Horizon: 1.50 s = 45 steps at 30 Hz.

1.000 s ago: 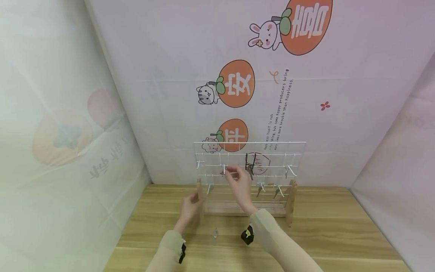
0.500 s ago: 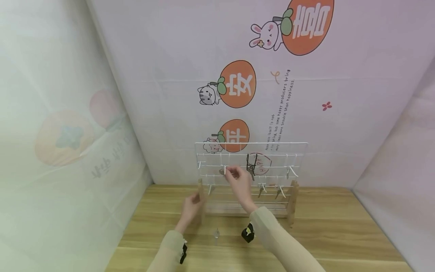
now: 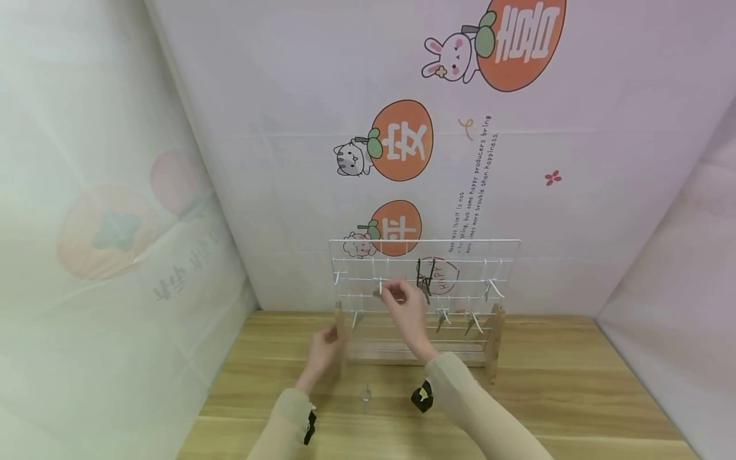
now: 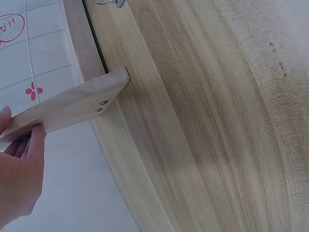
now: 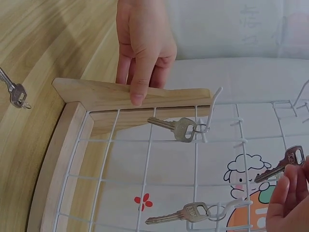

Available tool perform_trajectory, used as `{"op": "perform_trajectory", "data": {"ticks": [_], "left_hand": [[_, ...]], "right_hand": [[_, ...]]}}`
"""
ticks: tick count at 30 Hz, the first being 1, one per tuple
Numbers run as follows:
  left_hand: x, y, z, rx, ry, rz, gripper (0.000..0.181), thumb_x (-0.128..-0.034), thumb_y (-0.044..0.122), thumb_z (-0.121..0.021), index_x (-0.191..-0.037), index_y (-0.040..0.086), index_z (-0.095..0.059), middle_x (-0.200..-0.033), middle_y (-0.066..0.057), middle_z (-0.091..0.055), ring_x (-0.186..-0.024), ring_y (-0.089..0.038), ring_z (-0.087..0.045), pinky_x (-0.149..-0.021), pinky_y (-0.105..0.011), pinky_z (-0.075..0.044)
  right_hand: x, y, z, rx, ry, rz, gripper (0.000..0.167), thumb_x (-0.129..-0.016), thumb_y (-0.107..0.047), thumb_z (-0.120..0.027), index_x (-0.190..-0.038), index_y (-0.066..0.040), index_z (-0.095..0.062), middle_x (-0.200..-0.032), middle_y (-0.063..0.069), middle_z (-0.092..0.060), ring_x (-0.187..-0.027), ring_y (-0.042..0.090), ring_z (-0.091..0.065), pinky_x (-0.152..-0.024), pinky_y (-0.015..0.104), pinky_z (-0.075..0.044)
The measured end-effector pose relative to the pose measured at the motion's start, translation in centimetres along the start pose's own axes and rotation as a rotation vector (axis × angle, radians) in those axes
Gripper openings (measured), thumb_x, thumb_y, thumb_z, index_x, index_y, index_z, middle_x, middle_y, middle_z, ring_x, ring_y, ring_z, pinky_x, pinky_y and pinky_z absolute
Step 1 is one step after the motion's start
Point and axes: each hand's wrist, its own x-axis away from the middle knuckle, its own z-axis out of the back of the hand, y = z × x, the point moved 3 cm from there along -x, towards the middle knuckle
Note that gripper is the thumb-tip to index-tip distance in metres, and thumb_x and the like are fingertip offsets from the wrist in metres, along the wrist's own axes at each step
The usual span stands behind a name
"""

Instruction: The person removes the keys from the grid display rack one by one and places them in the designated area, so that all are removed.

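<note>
A white wire grid rack (image 3: 425,241) stands on wooden side posts, with hooks and hanging keys. My right hand (image 3: 407,313) is at an upper-left hook, pinching a key (image 5: 282,164) by its head end; the fingers partly hide the key's ring and the hook. My left hand (image 3: 323,350) grips the rack's left wooden post (image 4: 67,99), thumb on one side and fingers on the other. In the right wrist view, one key (image 5: 181,129) hangs by its ring near that post, and a second key (image 5: 190,212) hangs on another hook.
A loose key (image 3: 367,396) with a ring lies on the wood-grain table (image 3: 552,409) in front of the rack. Farther right on the grid, a black hook (image 3: 425,271) and several white hooks carry keys. A printed white cloth (image 3: 299,211) rises behind the rack.
The key at my right fingertips has shifted and turned slightly at the hook. My left hand keeps its grip on the post.
</note>
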Motion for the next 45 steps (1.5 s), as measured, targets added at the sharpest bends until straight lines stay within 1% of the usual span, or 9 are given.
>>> {"op": "perform_trajectory", "data": {"ticks": [7,10,13,19,23,30,34,41,45], "left_hand": [[-0.1,0.0,-0.1,0.010,0.002,-0.013,0.042,-0.0934,0.011,-0.066,-0.128,-0.010,-0.058,-0.124,-0.030,-0.065,-0.115,-0.044,-0.064,-0.101,-0.052,-0.055],[-0.1,-0.2,-0.1,0.009,0.004,-0.012,0.042,-0.0932,0.012,-0.067,-0.128,-0.010,-0.058,-0.124,-0.030,-0.065,-0.115,-0.043,-0.065,-0.100,-0.052,-0.055],[-0.1,-0.2,-0.1,0.009,0.004,-0.010,0.042,-0.0929,0.013,-0.067,-0.127,-0.010,-0.059,-0.124,-0.030,-0.065,-0.114,-0.043,-0.065,-0.100,-0.051,-0.055],[-0.1,-0.2,-0.1,0.003,0.015,-0.013,0.042,-0.0926,0.015,-0.068,-0.127,-0.009,-0.059,-0.124,-0.029,-0.066,-0.114,-0.042,-0.065,-0.100,-0.051,-0.056],[-0.1,-0.2,-0.1,-0.003,0.017,-0.013,0.043,-0.0927,0.015,-0.068,-0.127,-0.009,-0.059,-0.124,-0.029,-0.066,-0.114,-0.042,-0.066,-0.099,-0.051,-0.056],[-0.1,-0.1,-0.1,-0.003,0.012,-0.011,0.041,-0.0930,0.012,-0.067,-0.128,-0.009,-0.059,-0.124,-0.029,-0.066,-0.114,-0.042,-0.065,-0.100,-0.052,-0.055],[-0.1,-0.1,-0.2,0.001,0.013,-0.014,0.042,-0.0930,0.010,-0.066,-0.129,-0.009,-0.058,-0.124,-0.029,-0.066,-0.115,-0.042,-0.065,-0.100,-0.051,-0.055],[-0.1,0.0,-0.2,0.015,0.001,-0.018,0.043,-0.0928,0.009,-0.066,-0.130,-0.011,-0.056,-0.124,-0.030,-0.065,-0.115,-0.043,-0.064,-0.101,-0.052,-0.055],[0.0,-0.1,-0.2,0.005,0.003,-0.007,0.043,-0.0930,0.010,-0.066,-0.130,-0.010,-0.057,-0.125,-0.030,-0.065,-0.116,-0.043,-0.064,-0.101,-0.052,-0.055]], "right_hand": [[0.4,-0.6,0.2,-0.006,0.008,0.027,0.005,-0.090,-0.005,-0.069,-0.094,-0.004,-0.071,-0.095,0.013,-0.074,-0.080,0.015,-0.070,-0.074,0.015,-0.059],[0.6,-0.8,0.2,-0.013,0.012,0.044,0.006,-0.089,-0.003,-0.069,-0.094,-0.001,-0.070,-0.098,0.016,-0.073,-0.084,0.021,-0.071,-0.077,0.018,-0.061],[0.8,-0.8,0.2,-0.016,0.010,0.059,0.006,-0.089,-0.002,-0.069,-0.094,0.001,-0.069,-0.099,0.017,-0.073,-0.086,0.022,-0.070,-0.080,0.021,-0.062],[1.1,-1.0,0.4,0.009,-0.003,0.063,0.005,-0.091,-0.005,-0.068,-0.096,-0.004,-0.068,-0.097,0.011,-0.072,-0.085,0.015,-0.068,-0.077,0.016,-0.059],[1.2,-1.0,0.4,0.020,-0.008,0.072,0.008,-0.091,-0.006,-0.067,-0.099,-0.004,-0.068,-0.098,0.012,-0.071,-0.087,0.018,-0.067,-0.075,0.015,-0.058],[1.3,-1.1,0.6,0.025,-0.023,0.071,0.010,-0.092,-0.007,-0.067,-0.101,-0.006,-0.069,-0.099,0.011,-0.073,-0.091,0.022,-0.069,-0.080,0.015,-0.058],[1.6,-1.3,0.8,0.021,-0.034,0.052,0.010,-0.093,-0.009,-0.067,-0.103,-0.007,-0.069,-0.101,0.011,-0.073,-0.093,0.020,-0.068,-0.083,0.015,-0.057],[2.1,-1.4,1.1,0.006,-0.054,0.029,0.009,-0.093,-0.012,-0.067,-0.101,-0.008,-0.069,-0.100,0.009,-0.072,-0.090,0.009,-0.065,-0.083,0.015,-0.056],[2.3,-1.7,1.4,-0.007,-0.057,0.021,0.009,-0.093,-0.013,-0.068,-0.101,-0.008,-0.070,-0.100,0.009,-0.072,-0.090,0.009,-0.065,-0.083,0.014,-0.056]]}}
